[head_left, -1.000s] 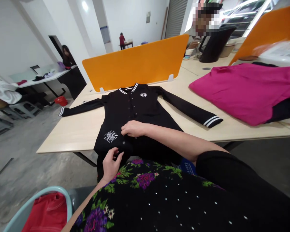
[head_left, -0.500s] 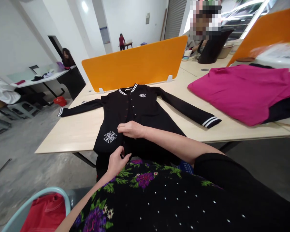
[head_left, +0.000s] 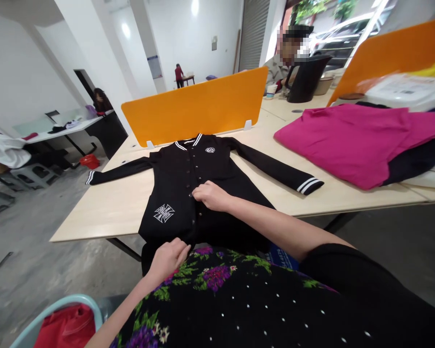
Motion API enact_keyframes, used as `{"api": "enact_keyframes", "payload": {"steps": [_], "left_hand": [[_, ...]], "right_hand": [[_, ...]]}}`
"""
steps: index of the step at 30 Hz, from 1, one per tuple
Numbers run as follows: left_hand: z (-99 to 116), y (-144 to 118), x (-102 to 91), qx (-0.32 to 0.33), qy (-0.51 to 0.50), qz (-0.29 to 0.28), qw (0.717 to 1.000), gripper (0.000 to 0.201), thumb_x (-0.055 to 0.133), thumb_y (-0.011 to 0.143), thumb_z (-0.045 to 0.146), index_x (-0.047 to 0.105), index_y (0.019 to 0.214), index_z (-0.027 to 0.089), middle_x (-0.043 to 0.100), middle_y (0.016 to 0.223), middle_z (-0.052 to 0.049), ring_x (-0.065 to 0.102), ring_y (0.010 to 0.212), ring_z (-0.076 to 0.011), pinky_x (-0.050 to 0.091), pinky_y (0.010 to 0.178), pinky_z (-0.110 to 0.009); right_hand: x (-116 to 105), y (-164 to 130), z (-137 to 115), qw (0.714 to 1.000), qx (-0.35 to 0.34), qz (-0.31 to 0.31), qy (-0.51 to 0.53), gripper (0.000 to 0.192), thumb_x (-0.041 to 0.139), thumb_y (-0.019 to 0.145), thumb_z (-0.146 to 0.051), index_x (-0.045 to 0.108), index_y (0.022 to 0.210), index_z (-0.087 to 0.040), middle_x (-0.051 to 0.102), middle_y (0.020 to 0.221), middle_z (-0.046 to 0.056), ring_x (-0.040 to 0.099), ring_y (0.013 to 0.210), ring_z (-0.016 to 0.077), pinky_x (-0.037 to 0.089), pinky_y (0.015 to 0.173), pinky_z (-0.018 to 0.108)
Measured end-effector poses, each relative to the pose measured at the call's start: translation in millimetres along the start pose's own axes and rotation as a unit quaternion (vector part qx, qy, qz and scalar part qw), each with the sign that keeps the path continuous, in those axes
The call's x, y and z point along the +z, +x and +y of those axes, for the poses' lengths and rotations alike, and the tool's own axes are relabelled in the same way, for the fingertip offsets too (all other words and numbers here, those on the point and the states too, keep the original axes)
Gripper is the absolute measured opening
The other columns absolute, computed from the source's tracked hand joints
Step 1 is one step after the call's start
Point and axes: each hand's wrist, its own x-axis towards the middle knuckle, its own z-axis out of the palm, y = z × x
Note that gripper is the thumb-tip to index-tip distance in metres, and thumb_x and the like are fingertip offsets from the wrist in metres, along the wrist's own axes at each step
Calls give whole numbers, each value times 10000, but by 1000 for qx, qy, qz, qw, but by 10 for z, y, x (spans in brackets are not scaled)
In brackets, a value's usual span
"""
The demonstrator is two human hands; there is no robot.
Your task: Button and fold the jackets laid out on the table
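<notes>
The black top bears purple flowers, green leaves and white dots — its right sleeve plain.

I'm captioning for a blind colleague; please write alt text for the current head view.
A bare right hand pinches the front of a black, white-trimmed jacket spread on a pale table, the left hand near its lower edge. An orange divider stands behind; pink cloth lies at right.

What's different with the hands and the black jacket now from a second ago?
The right hand has moved rightward over the black jacket, beside the buttons. The left hand, its fingers parted before, has closed near the bottom edge; whether it holds cloth is unclear. The sleeves stay spread out, and the pink cloth still lies on the table.
</notes>
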Motion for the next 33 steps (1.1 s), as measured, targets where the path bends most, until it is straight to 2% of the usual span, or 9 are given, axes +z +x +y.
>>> {"api": "enact_keyframes", "payload": {"steps": [4, 7, 10, 13, 17, 22, 25, 28, 33], "left_hand": [[-219, -190, 15, -220, 1, 257, 941, 367, 443, 899, 452, 431, 623, 211, 463, 654, 15, 466, 615, -120, 386, 643, -257], [-543, -295, 129, -399, -107, 331, 848, 367, 592, 762, 560, 496, 802, 208, 549, 793, -1, 551, 736, -159, 457, 716, -304], [-804, -292, 280, -392, -306, 274, 823, 545, 692, 656, 547, 536, 1039, 192, 633, 1044, -63, 601, 992, -217, 481, 861, -341], [-923, -275, 367, -360, -407, 203, 814, 560, 688, 645, 541, 602, 1054, 168, 685, 1066, -90, 606, 1051, -259, 476, 902, -358], [-1006, -322, 384, -389, -285, 211, 850, 522, 633, 684, 547, 623, 1044, 169, 708, 1033, -77, 621, 1023, -287, 483, 863, -361], [-957, -472, 264, -432, -41, 27, 901, 243, 595, 729, 350, 556, 893, 175, 666, 876, -104, 644, 853, -293, 469, 674, -347], [-759, -461, 19, -371, 68, 108, 920, 133, 441, 852, 342, 481, 817, 220, 604, 841, -68, 611, 767, -233, 426, 616, -318], [-492, -164, -249, -228, 55, 231, 944, 147, 411, 898, 351, 472, 831, 235, 573, 793, -22, 576, 712, -175, 427, 657, -291], [-140, 765, -345, -4, -10, 142, 990, 175, 389, 931, 321, 485, 826, 221, 553, 815, -27, 557, 762, -156, 444, 718, -272]], "right_hand": [[-83, -219, -173, 995, 32, 88, -19, 222, 452, 895, -129, 654, 978, -166, 655, 1142, 100, 562, 1041, 192, 335, 874, 342], [-13, -347, -440, 995, -58, 81, -20, 315, 489, 929, -361, 604, 1171, -193, 563, 1304, 119, 429, 1254, 240, 244, 1026, 438], [123, -389, -631, 984, -173, 5, -43, 305, 459, 941, -416, 643, 1065, -207, 551, 1316, 91, 370, 1293, 252, 131, 1088, 528], [201, -410, -650, 977, -195, -46, -69, 296, 439, 954, -365, 662, 860, -194, 596, 1231, 75, 467, 1154, 226, 119, 1097, 554], [175, -499, -572, 976, -199, -61, -71, 220, 495, 912, -246, 653, 769, -192, 569, 1273, 66, 446, 1165, 238, 119, 1093, 575], [25, -557, -391, 990, -124, 3, 62, 190, 508, 913, -260, 645, 805, -187, 662, 1005, 53, 541, 1028, 176, 319, 1016, 403], [-100, -418, -108, 988, 66, 108, 89, 173, 466, 912, -187, 632, 864, -166, 644, 855, 46, 572, 824, 143, 423, 817, 279], [-171, -92, 201, 963, 233, 124, 55, 172, 459, 871, -114, 625, 886, -154, 630, 880, 48, 580, 788, 137, 426, 741, 240], [-40, 592, 444, 941, 337, -1, -26, 258, 472, 905, -234, 606, 1104, -141, 609, 1118, 113, 603, 985, 194, 447, 826, 266]]}}
